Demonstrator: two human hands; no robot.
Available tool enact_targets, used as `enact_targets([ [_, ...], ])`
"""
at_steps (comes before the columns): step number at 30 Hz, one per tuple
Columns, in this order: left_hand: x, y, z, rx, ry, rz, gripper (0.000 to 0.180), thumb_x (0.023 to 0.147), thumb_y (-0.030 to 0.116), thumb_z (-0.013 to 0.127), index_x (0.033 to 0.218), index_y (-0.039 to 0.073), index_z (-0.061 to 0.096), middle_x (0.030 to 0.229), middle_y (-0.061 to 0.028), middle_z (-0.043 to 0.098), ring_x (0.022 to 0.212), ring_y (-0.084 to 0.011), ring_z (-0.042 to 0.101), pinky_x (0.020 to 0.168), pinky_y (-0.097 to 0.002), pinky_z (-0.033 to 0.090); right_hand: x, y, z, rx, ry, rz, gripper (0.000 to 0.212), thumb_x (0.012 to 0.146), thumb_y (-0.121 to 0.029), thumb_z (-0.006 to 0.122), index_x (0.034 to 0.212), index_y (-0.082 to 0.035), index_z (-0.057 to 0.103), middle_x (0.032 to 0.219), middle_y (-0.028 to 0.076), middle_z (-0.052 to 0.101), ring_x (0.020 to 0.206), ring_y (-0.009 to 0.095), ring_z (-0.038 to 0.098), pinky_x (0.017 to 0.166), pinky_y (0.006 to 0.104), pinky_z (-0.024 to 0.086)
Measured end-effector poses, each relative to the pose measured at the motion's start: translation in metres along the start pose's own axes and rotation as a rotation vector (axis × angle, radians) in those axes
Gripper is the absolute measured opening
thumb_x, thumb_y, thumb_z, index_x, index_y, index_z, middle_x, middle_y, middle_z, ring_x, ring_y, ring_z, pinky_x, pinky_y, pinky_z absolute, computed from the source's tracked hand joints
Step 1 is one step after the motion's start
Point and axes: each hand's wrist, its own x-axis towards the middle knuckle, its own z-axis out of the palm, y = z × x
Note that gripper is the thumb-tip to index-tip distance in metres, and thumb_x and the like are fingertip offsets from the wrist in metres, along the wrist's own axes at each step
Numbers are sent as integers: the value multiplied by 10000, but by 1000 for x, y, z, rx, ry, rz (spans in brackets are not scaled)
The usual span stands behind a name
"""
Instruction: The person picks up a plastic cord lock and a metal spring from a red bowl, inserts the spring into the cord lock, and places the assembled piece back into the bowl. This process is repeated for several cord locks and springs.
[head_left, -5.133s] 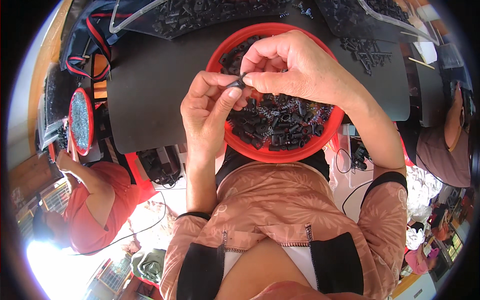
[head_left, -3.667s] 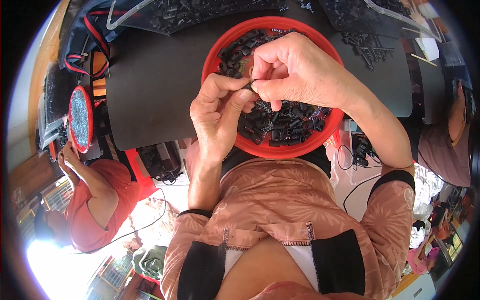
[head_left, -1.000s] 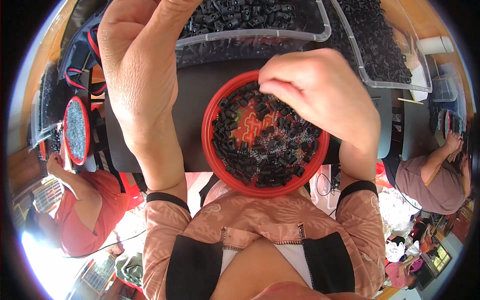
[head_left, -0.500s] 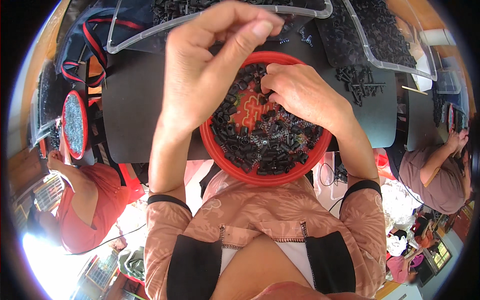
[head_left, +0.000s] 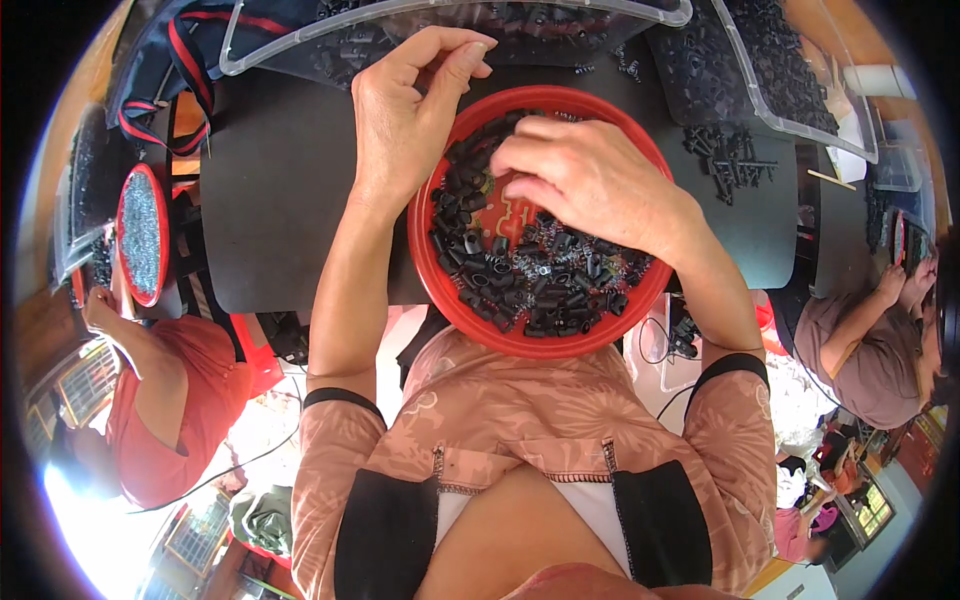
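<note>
A round red tray (head_left: 425, 275) at the table's near edge holds many small black plastic tubular parts (head_left: 490, 265) and thin metal coil springs (head_left: 550, 240). My left hand (head_left: 405, 125) is raised beside the tray's far left rim, its thumb and index finger pinched together. Anything between those fingertips is too small or hidden to make out. Over the tray, my right hand (head_left: 590, 180) reaches in from the right. Its fingers are bent, with a gap between thumb and index finger, close above the black parts; the palm side is hidden.
Clear plastic bins (head_left: 455, 18) of black parts stand at the far side, another (head_left: 765, 110) at far right. Black screw-like pieces (head_left: 735, 165) lie on the dark table (head_left: 270, 200). People sit to left (head_left: 180, 400) and right (head_left: 860, 350); a red dish of springs (head_left: 143, 235) is at left.
My left hand has moved slightly away and looks lower in the view, still pinched. The right hand has lifted a little from the black parts, and its thumb and index finger have spread.
</note>
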Motion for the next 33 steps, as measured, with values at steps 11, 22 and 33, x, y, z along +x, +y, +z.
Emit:
enact_targets([
  [11, -5, 2, 9, 60, -97, 30, 166, 919, 135, 604, 996, 12, 684, 712, -27, 649, 674, -58, 583, 628, -217, 478, 4, -3, 17, -110, -86, -32, 191, 769, -147, 700, 867, -16, 601, 861, 110, 567, 745, 294, 619, 638, 385, 517],
  [22, -10, -3, 20, -237, -199, -25, 202, 891, 193, 661, 962, 5, 682, 795, -61, 698, 717, -89, 626, 653, -246, 500, 1, 5, -20, -85, 417, 151, 201, 734, -138, 726, 847, -28, 601, 794, 91, 601, 718, 267, 637, 623, 350, 514],
  [33, -10, 6, 15, -528, -368, -194, 191, 900, 99, 636, 1056, -10, 645, 957, -65, 679, 878, -100, 630, 802, -233, 504, -15, 2, -12, 24, 556, 167, 169, 772, -159, 727, 846, -55, 616, 761, 69, 595, 671, 265, 623, 596, 348, 502],
])
